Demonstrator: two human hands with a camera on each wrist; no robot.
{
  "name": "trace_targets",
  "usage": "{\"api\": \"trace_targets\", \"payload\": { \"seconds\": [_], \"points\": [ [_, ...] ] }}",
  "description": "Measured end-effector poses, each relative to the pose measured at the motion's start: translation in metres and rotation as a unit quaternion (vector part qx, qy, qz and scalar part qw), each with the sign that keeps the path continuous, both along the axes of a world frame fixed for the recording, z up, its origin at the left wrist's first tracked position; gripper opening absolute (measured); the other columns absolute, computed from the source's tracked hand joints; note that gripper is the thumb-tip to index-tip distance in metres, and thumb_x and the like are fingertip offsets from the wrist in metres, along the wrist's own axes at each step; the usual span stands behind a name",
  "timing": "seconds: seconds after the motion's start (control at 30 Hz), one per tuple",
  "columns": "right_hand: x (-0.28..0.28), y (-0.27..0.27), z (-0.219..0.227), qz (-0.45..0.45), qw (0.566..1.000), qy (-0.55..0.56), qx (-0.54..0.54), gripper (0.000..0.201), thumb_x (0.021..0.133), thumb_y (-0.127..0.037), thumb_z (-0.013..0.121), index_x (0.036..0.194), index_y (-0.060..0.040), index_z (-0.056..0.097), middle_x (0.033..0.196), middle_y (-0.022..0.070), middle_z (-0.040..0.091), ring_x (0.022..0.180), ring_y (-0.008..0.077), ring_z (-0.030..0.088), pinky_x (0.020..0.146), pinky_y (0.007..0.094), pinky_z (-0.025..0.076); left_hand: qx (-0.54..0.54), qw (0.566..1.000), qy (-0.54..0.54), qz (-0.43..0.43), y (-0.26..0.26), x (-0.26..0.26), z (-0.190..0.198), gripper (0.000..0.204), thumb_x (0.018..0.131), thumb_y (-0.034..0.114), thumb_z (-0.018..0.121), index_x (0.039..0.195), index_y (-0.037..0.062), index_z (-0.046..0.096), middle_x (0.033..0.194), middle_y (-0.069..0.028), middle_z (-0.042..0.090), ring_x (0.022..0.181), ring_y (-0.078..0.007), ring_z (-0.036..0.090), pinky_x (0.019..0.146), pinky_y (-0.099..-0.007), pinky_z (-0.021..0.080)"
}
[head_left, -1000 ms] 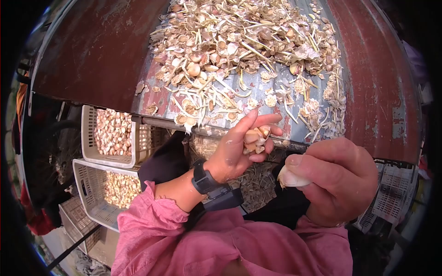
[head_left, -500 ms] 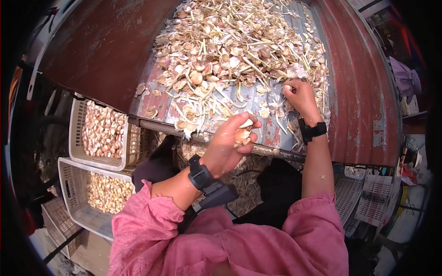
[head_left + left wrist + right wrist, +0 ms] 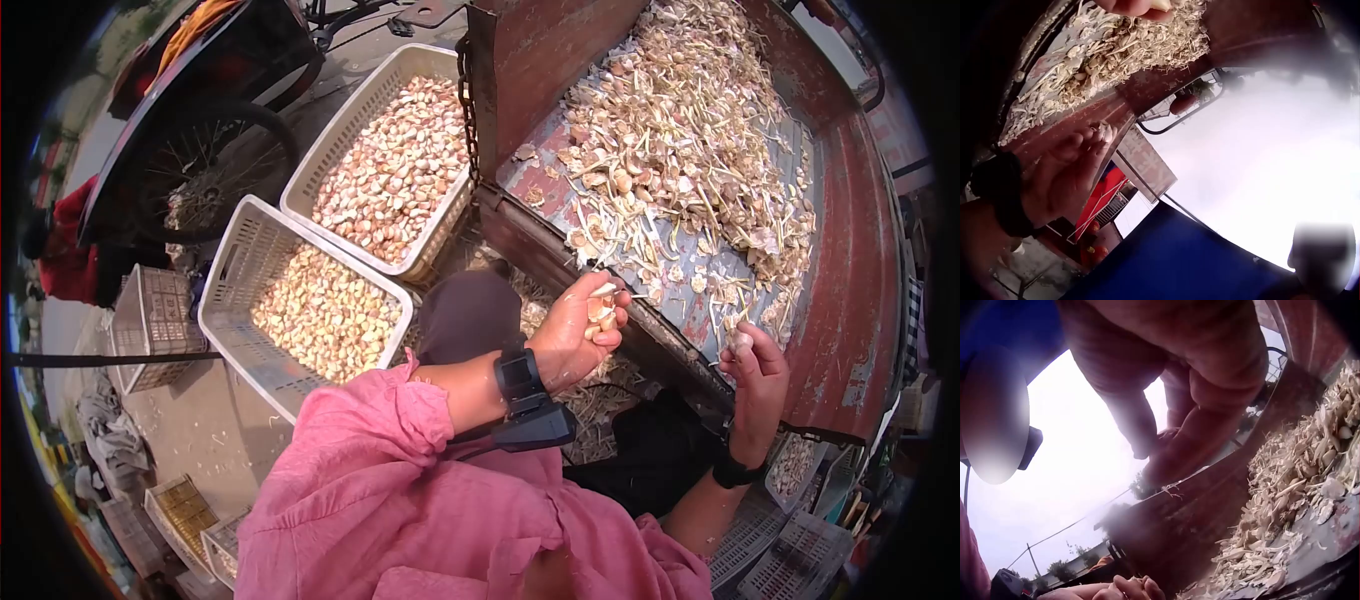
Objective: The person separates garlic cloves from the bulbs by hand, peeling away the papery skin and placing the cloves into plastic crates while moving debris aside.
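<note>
In the head view my left hand is cupped, palm up, with its fingers curled round several garlic cloves. It is right by the front edge of the metal cart bed. To its right, my right hand pinches a pale garlic clove between thumb and fingers, over the bed's near right part. The right wrist view shows the right hand's fingertips close together, largely covering what they pinch. Behind both hands lies a heap of garlic skins, stalks and cloves on the bed.
Left of the cart, one plastic crate holds pinkish cloves and a nearer crate holds yellowish ones. A chain hangs at the bed's left corner. More crates stand low at the right. A wheel stands farther left.
The head view has swung left, bringing the crates farther into view. The right hand reached to the heap's near edge, then drew back with a clove. The left hand keeps its cloves.
</note>
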State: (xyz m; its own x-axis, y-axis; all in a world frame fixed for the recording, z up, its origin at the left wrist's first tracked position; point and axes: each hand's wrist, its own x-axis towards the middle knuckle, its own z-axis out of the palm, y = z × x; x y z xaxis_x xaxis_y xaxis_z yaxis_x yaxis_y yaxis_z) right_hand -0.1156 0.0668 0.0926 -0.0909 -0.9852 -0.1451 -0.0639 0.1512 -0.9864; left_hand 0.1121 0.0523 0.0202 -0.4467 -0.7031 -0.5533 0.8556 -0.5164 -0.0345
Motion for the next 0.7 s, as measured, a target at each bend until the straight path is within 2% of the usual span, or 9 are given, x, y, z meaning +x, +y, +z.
{"api": "trace_targets", "payload": {
  "seconds": [0.13,0.17,0.23,0.3,0.33,0.4,0.47,0.57,0.7],
  "points": [
    [0.052,0.031,0.012,0.067,0.998,0.008,0.013,0.022,0.079,-0.004,0.056,0.099,0.0030,0.057,0.081,0.0046,0.057,0.068,0.0109,0.055,0.063,0.0225,0.046,-0.019,0.971,-0.057,0.233,-0.017,0.099,0.004,0.035,0.085,0.033,0.049,0.102,0.0036,0.042,0.091,-0.0144,0.052,0.066,-0.0159,0.052,0.045,-0.0209,0.038],
    [0.062,0.037,0.015,0.087,0.996,0.005,0.009,0.020,0.079,-0.003,0.056,0.098,0.0030,0.057,0.081,0.0043,0.057,0.067,0.0113,0.055,0.062,0.0224,0.045,-0.044,0.956,-0.036,0.288,-0.034,0.134,-0.004,0.053,0.084,0.041,0.049,0.116,0.0015,0.033,0.105,-0.0226,0.046,0.086,-0.0243,0.053,0.062,-0.0281,0.049],
    [0.079,0.043,0.015,0.107,0.994,0.017,-0.009,0.022,0.078,-0.003,0.057,0.099,0.0043,0.057,0.084,0.0045,0.057,0.070,0.0106,0.055,0.063,0.0211,0.043,0.028,0.929,-0.143,0.340,-0.046,0.162,0.010,0.077,0.080,0.047,0.052,0.128,-0.0001,0.014,0.126,-0.0274,0.022,0.120,-0.0310,0.028,0.095,-0.0462,0.035],
    [0.097,0.047,0.015,0.072,0.997,0.025,-0.032,0.025,0.078,-0.003,0.057,0.101,0.0052,0.056,0.089,0.0056,0.057,0.077,0.0101,0.054,0.069,0.0205,0.043,-0.011,0.931,-0.245,0.272,-0.032,0.153,-0.007,0.071,0.082,0.043,0.052,0.127,0.0024,0.016,0.127,-0.0251,0.020,0.117,-0.0292,0.031,0.093,-0.0456,0.038],
    [0.106,0.047,0.012,0.051,0.997,0.024,-0.045,0.026,0.079,-0.003,0.056,0.104,0.0055,0.055,0.094,0.0073,0.057,0.085,0.0110,0.053,0.076,0.0221,0.042,-0.096,0.925,-0.288,0.228,-0.014,0.133,-0.011,0.054,0.085,0.035,0.050,0.122,0.0027,0.028,0.120,-0.0207,0.035,0.109,-0.0244,0.041,0.085,-0.0414,0.044],
    [0.125,0.054,0.005,0.028,0.998,0.010,-0.061,0.025,0.080,-0.002,0.055,0.104,0.0055,0.055,0.096,0.0082,0.057,0.087,0.0119,0.053,0.078,0.0231,0.041,-0.203,0.944,-0.251,0.068,0.032,0.090,0.013,0.029,0.089,0.026,0.046,0.105,0.0025,0.049,0.093,-0.0080,0.056,0.085,-0.0167,0.056,0.069,-0.0286,0.047],
    [0.142,0.055,-0.008,0.000,0.993,0.006,-0.116,0.024,0.081,-0.001,0.054,0.104,0.0051,0.055,0.097,0.0095,0.058,0.089,0.0131,0.054,0.081,0.0238,0.042,-0.260,0.947,-0.188,-0.024,0.066,0.052,0.028,0.027,0.090,0.023,0.045,0.106,0.0020,0.048,0.098,-0.0081,0.055,0.087,-0.0154,0.056,0.069,-0.0260,0.047],
    [0.151,0.064,-0.026,-0.026,0.978,0.092,-0.186,0.025,0.079,0.000,0.056,0.104,0.0009,0.057,0.091,0.0064,0.060,0.081,0.0098,0.056,0.073,0.0213,0.045,-0.263,0.950,-0.168,-0.004,0.082,0.026,0.038,0.027,0.090,0.021,0.045,0.109,0.0025,0.045,0.100,-0.0076,0.055,0.089,-0.0143,0.055,0.074,-0.0266,0.047],
    [0.140,0.074,-0.019,0.040,0.980,0.068,-0.184,0.022,0.075,-0.001,0.060,0.097,-0.0001,0.058,0.087,0.0059,0.061,0.077,0.0088,0.056,0.069,0.0211,0.045,-0.288,0.944,-0.161,-0.005,0.090,0.025,0.027,0.024,0.089,0.021,0.046,0.106,0.0031,0.046,0.099,-0.0068,0.055,0.090,-0.0136,0.055,0.077,-0.0289,0.047]
  ]
}}
